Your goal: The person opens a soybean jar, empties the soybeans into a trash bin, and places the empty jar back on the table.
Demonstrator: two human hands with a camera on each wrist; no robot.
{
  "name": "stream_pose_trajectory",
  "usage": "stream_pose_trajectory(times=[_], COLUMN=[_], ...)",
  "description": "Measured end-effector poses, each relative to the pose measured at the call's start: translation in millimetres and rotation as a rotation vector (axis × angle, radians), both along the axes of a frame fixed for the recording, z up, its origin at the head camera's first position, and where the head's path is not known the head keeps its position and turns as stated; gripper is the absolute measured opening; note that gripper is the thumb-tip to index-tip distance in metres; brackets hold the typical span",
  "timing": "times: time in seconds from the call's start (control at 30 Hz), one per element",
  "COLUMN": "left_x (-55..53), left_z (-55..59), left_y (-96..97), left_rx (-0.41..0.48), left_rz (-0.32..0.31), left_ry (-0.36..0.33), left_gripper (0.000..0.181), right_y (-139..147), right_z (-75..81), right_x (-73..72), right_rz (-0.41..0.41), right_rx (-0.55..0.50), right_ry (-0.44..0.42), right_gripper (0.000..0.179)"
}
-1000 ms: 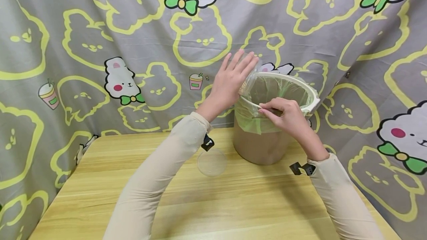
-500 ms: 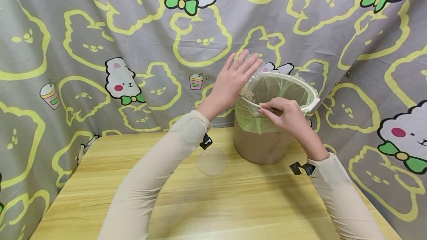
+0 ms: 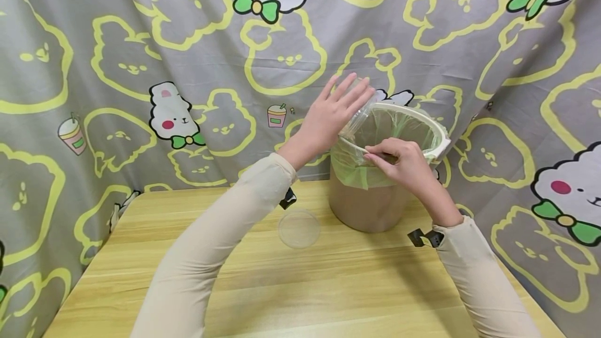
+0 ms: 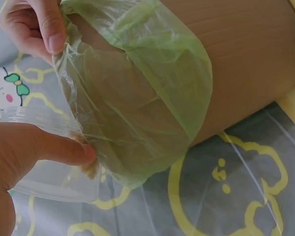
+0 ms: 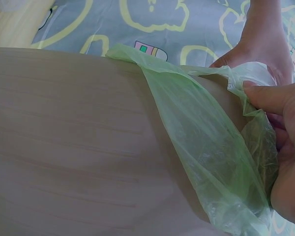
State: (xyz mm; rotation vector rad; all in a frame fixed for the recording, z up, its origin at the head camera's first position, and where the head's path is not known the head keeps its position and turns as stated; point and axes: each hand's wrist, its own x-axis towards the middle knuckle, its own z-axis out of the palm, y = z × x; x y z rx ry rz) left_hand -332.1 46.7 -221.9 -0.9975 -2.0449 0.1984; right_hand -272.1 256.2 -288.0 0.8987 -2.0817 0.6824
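Observation:
My left hand grips a clear plastic tub, thumb on its near side, and holds it tipped over the left rim of a trash bin. Light-brown pieces show at the tub's low side, by the mouth. The bin is brown with a pale rim ring, lined with a thin green trash bag folded down outside. At the front rim my right hand pinches the bag edge between thumb and fingers, as the right wrist view also shows. Much of the tub is hidden behind my left hand.
A round clear lid lies flat on the wooden table, left of the bin. Behind the bin hangs a grey patterned curtain, which also runs along both sides.
My left hand has shifted slightly right with the tub, which leans further over the bin. The light-brown pieces have slid toward its mouth. My right hand stays on the rim.

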Motion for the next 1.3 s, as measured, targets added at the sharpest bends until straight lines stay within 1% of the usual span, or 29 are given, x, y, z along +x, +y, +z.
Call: stream_pose_trajectory(times=[0.17, 0.3, 0.43, 1.0, 1.07, 1.13, 1.23, 1.3], left_x=[0.1, 1.9, 3.3, 4.9, 4.9, 5.4, 6.7, 7.4], left_z=[-0.6, -1.2, -1.7, -2.5, -2.1, -1.2, 0.5, 1.3], left_y=[1.0, 2.2, 3.7, 6.6, 8.0, 9.4, 12.0, 14.3], left_rx=[-0.025, -0.048, -0.071, -0.12, -0.108, -0.07, 0.005, 0.024], left_rz=[0.01, 0.028, 0.033, 0.034, 0.041, 0.051, 0.057, 0.057], left_ry=[0.038, 0.06, 0.08, 0.129, 0.142, 0.135, 0.105, 0.104], left_gripper=[0.077, 0.077, 0.078, 0.082, 0.081, 0.078, 0.074, 0.073], right_y=[0.1, 0.4, 1.1, 2.0, 2.1, 2.3, 2.3, 2.5], right_z=[0.1, -0.7, -1.7, -1.7, -1.9, -2.1, -1.8, -1.7], right_x=[-0.1, -1.1, -1.4, -0.3, -0.4, -0.6, -0.7, -0.8], right_rz=[0.002, 0.007, 0.01, 0.01, 0.009, 0.009, 0.007, 0.004], right_rx=[-0.004, -0.005, -0.005, -0.002, -0.002, -0.003, -0.004, -0.006], right_ry=[-0.001, -0.004, -0.006, -0.008, -0.008, -0.011, -0.018, -0.021], right_gripper=[0.015, 0.015, 0.015, 0.015, 0.015, 0.015, 0.014, 0.014])
